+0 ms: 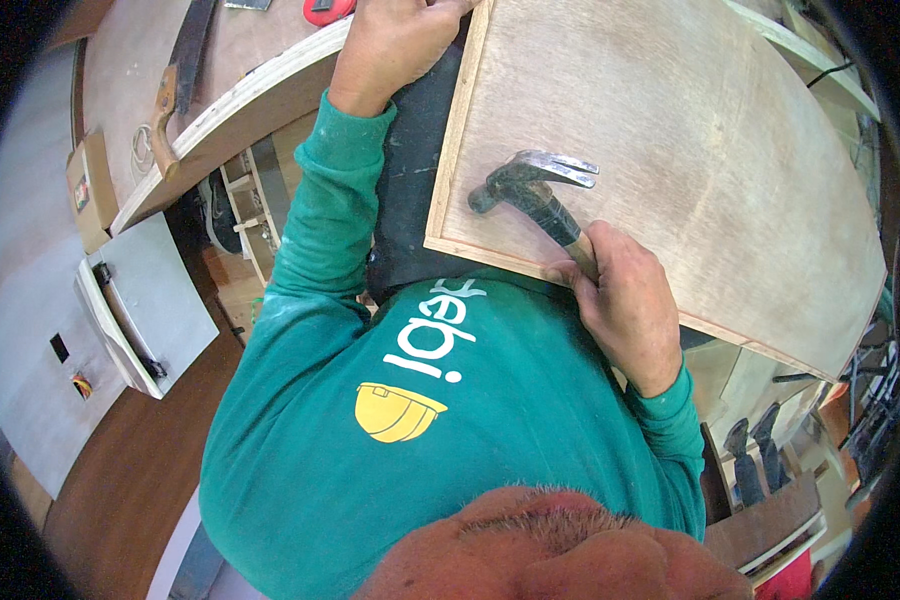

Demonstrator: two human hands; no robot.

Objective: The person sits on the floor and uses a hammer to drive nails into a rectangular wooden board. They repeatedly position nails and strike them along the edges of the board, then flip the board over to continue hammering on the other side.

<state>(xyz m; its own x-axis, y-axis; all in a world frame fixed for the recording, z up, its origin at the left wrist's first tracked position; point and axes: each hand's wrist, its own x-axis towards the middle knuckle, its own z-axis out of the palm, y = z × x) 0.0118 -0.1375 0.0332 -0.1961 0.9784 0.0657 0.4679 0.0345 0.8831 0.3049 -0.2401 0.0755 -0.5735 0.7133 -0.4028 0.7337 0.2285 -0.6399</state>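
My right hand (625, 300) is wrapped round the handle of a claw hammer (542, 205). The hammer is over the near left corner of a wooden panel (660, 150), its claw pointing right and its striking face low on the left. Light wood strips edge the panel, which rests over my dark-trousered lap. At the top of the picture, my left hand (395, 45) is closed beside the panel's left edge. Its fingertips are cut off by the frame, so what they hold is hidden.
A workbench (240, 110) at upper left bears a handsaw (175, 100), a red tape measure (325, 10) and a small cardboard box (92, 190). Below it stands a grey-white panel with cut-outs (40, 350). Dark-handled tools (755, 455) and wood pieces lie at lower right.
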